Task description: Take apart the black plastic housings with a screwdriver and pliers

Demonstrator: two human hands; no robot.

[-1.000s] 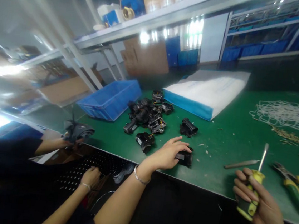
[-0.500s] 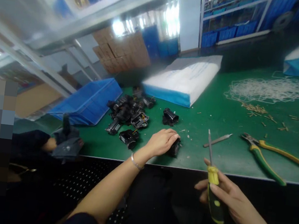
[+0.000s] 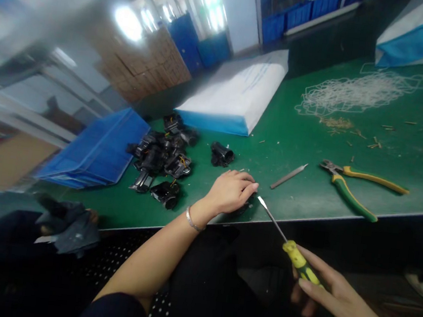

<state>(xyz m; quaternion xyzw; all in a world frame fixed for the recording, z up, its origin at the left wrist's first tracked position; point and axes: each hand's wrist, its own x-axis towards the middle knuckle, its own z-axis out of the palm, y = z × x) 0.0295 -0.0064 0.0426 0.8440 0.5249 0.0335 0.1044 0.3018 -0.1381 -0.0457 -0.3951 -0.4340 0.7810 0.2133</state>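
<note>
My left hand (image 3: pixel 230 191) lies curled over a small black plastic part (image 3: pixel 243 209) near the front edge of the green table (image 3: pixel 312 144), covering most of it. My right hand (image 3: pixel 327 296) is closed round the yellow and black handle of a screwdriver (image 3: pixel 286 241), held below the table edge. The screwdriver's blade slants up to the left, and its tip is just beside my left fingertips. A pile of several similar black parts (image 3: pixel 160 155) lies to the left, and one more black part (image 3: pixel 221 154) stands apart behind my left hand.
Green and yellow pliers (image 3: pixel 357 184) and a metal rod (image 3: pixel 289 176) lie to the right. Behind are a white and blue bag (image 3: pixel 238 93), a tangle of white wire (image 3: pixel 351 90) and a blue bin (image 3: pixel 100 148). Another person's hand holds a dark part (image 3: pixel 70 224) at lower left.
The view has swung left and down. My right hand has tilted the screwdriver from upright to slanting, bringing its tip beside my left hand. My left hand stays on the black part.
</note>
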